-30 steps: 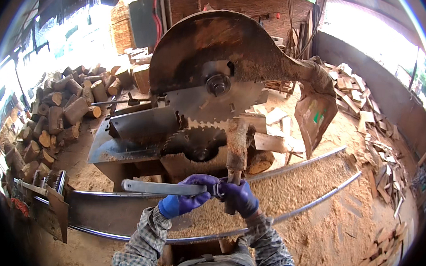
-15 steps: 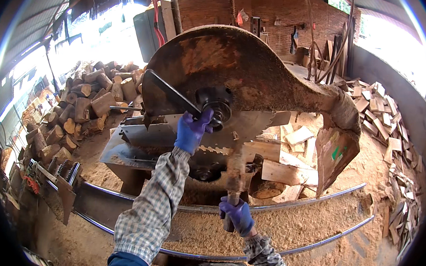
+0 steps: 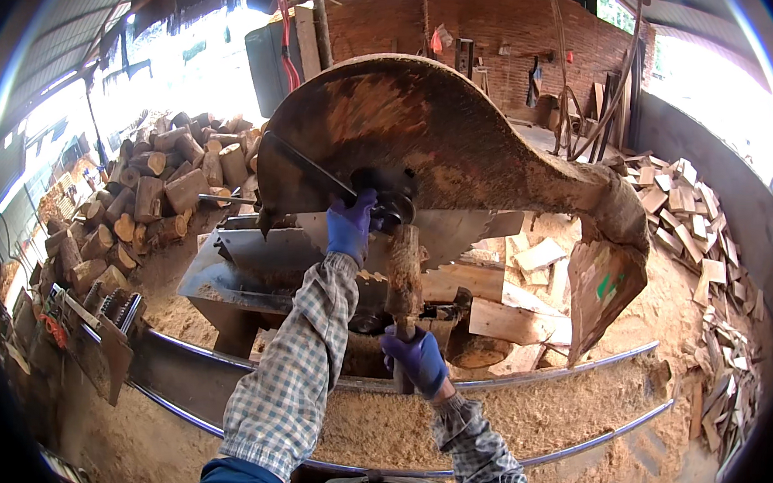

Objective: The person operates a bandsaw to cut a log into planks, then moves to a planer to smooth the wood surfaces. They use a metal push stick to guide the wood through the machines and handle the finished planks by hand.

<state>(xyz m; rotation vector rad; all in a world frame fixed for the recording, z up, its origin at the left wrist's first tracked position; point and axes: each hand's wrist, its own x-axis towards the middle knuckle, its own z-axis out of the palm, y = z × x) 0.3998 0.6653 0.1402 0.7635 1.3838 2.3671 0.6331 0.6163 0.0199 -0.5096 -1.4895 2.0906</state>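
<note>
My left hand (image 3: 350, 228), in a purple-blue glove, closes round the lower end of a long dark wrench (image 3: 307, 163). The wrench slants up to the left from the round black hub (image 3: 395, 185) of a circular saw. In my right hand (image 3: 419, 359), also gloved, is the narrow handle of a rough wooden club (image 3: 405, 273). Its thick end stands upright just below the hub, near my left fingers; I cannot tell whether it touches the wrench. A rusty curved guard (image 3: 393, 111) covers the top of the toothed saw blade (image 3: 452, 232).
Sawdust-covered metal rails (image 3: 519, 375) curve across in front of me. Cut timber (image 3: 518, 323) lies beyond the blade to the right. A log pile (image 3: 158, 181) stands at the left, split wood (image 3: 689, 214) at the right. A spring mechanism (image 3: 107, 327) sits at the near left.
My right hand has moved up and slightly left, bringing the club's thick end up to the hub. My left hand stays on the wrench's lower end.
</note>
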